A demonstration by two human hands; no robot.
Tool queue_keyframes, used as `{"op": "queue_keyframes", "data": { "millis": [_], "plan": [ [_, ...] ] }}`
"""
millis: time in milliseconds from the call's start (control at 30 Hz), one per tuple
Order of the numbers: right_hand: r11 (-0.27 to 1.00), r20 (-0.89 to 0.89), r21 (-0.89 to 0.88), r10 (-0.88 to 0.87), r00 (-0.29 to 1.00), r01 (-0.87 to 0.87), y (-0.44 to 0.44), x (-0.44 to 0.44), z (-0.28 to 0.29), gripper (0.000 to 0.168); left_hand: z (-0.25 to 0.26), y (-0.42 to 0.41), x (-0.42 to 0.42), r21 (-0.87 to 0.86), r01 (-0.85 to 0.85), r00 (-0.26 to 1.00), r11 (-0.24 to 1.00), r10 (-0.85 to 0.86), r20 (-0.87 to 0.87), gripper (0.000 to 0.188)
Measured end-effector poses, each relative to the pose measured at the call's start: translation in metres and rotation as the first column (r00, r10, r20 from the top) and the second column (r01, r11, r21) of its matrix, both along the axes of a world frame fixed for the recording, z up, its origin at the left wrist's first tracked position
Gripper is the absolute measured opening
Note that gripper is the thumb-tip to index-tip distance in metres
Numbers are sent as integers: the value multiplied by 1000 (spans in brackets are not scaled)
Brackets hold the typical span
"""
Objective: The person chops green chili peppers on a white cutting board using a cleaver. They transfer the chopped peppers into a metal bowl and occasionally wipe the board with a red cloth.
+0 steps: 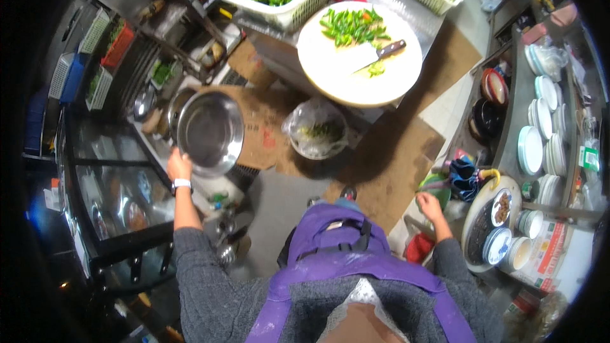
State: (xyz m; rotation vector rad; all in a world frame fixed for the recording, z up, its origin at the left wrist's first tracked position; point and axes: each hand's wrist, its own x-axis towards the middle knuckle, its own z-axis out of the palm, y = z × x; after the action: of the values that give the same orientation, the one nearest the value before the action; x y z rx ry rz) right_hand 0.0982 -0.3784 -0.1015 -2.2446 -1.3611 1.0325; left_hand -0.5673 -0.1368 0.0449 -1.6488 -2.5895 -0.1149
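My left hand (179, 166) grips the near left rim of a wide stainless steel basin (209, 132), which looks empty inside. A watch with a light band is on that wrist. Off to the right side, my right hand (430, 206) holds nothing that I can make out, its fingers loosely curled. Ahead stands a round cutting board (329, 76) bearing chopped green vegetables (350, 26) and a cleaver (369, 55) with a dark handle. On the floor below the board sits a bin with a clear plastic liner (317, 128) and green scraps inside.
A white plastic basket (286, 9) of cut greens stands beside the board on a metal table (405, 5). Stacked plates (530, 150) fill the shelf at right, near a folded umbrella (464, 178) and a round stool-like surface (472, 238). Glass-fronted cabinet (128, 195) at left; flattened cardboard (381, 200) covers the floor.
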Motion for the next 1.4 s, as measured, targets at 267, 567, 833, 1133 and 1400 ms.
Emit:
{"op": "queue_keyframes", "data": {
  "millis": [267,567,833,1133,1400],
  "plan": [
    [970,-59,-240,-45,997,30,8,-19,-13,30,-15,0,-6,-175,74,978,982,-106,-178,17],
    [910,-153,-351,-290,945,222,-38,-70,-14,28,-43,25,-133,-512,-251,950,821,108,-292,22],
    [845,-241,-414,-460,855,338,-19,-89,22,35,-103,-32,-252,-198,-845,175,496,608,775,28],
    [884,-84,-442,-210,974,152,14,-26,31,56,-65,54,-302,-68,-872,-110,485,-59,992,13],
    [937,-152,-323,-192,970,134,82,141,-15,34,38,273,-109,263,-878,-17,401,-575,818,13]
  ]
}}
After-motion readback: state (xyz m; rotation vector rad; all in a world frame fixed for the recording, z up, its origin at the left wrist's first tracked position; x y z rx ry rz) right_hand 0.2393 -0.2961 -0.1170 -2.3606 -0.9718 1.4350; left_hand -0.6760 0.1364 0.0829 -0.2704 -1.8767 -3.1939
